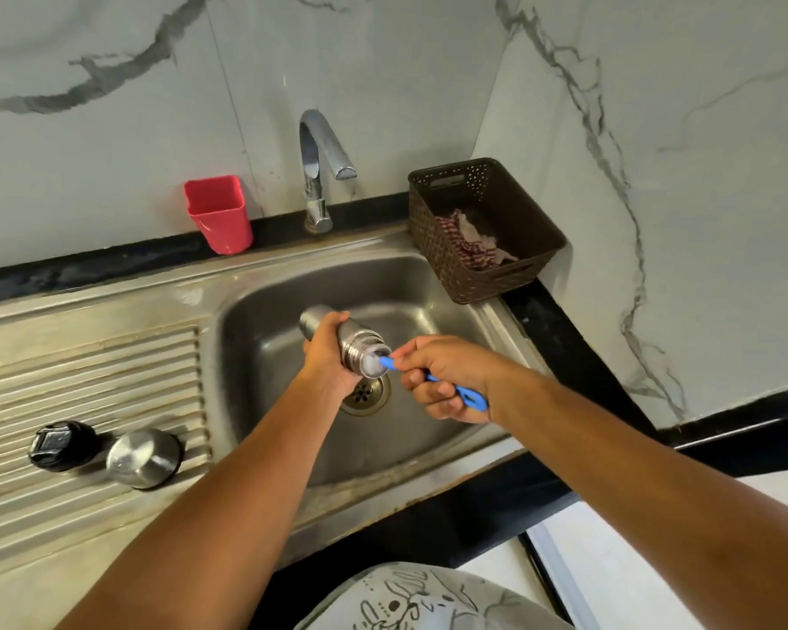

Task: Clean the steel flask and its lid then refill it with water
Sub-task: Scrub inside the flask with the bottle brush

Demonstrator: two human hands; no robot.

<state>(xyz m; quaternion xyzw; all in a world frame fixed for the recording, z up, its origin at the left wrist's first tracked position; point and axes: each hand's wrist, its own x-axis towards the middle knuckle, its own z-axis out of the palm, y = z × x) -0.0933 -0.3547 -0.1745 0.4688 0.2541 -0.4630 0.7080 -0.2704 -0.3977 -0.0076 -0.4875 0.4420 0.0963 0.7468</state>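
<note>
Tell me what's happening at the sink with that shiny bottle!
A person is scrubbing a steel flask over the sink. The left hand grips the flask, tipped on its side, and the right hand holds a blue brush with its head at the flask's open mouth. The flask's steel cap and black stopper sit side by side on the ribbed drainboard. No water is coming from the tap, so the refilling is not yet done.

Garment (428, 597): pale grey, printed with black line drawings, seen below the sink (265, 338).
Forearms (228, 493): shown bare.
</note>
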